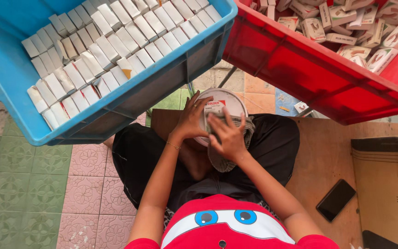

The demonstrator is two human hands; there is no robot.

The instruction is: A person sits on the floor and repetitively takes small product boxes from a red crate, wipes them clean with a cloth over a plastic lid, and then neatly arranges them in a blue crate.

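Note:
I sit on the floor with a round white bowl point(230, 97) in my lap on a striped grey cloth point(247, 131). My left hand point(190, 120) and my right hand point(228, 136) press together on a small red and white carton point(216, 107) over the bowl. How much of the carton lies under my fingers I cannot tell. A thin bracelet sits on my left wrist.
A blue crate point(10, 69) of tightly packed white cartons point(111, 41) stands ahead on the left. A red crate point(300, 69) of loose printed cartons point(346, 23) is ahead right. A black phone point(336, 199) lies on brown board beside a cardboard box point(388, 184). Patterned tiles are at left.

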